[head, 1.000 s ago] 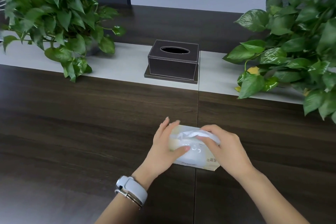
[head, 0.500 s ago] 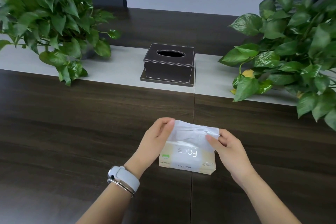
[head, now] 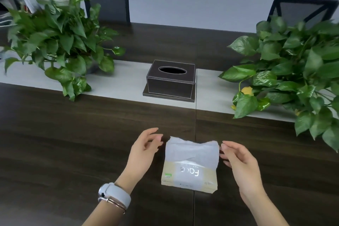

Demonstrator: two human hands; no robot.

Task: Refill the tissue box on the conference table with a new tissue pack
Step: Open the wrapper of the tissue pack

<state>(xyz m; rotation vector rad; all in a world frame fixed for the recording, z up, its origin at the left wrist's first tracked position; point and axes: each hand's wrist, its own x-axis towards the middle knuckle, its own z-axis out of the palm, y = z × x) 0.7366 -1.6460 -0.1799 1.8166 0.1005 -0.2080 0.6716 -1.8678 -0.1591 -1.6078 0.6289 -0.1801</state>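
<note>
Leafy plants (head: 60, 42) flanking tissue box (head: 170, 80)

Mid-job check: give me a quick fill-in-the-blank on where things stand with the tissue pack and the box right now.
1. The oval slot of the tissue box shows ____ tissue.
2. A sheet stands pulled up from the tissue pack, between the left hand and the ____ hand.
3. The watch is on the ____ wrist.

Missing words: no; right; left
</note>
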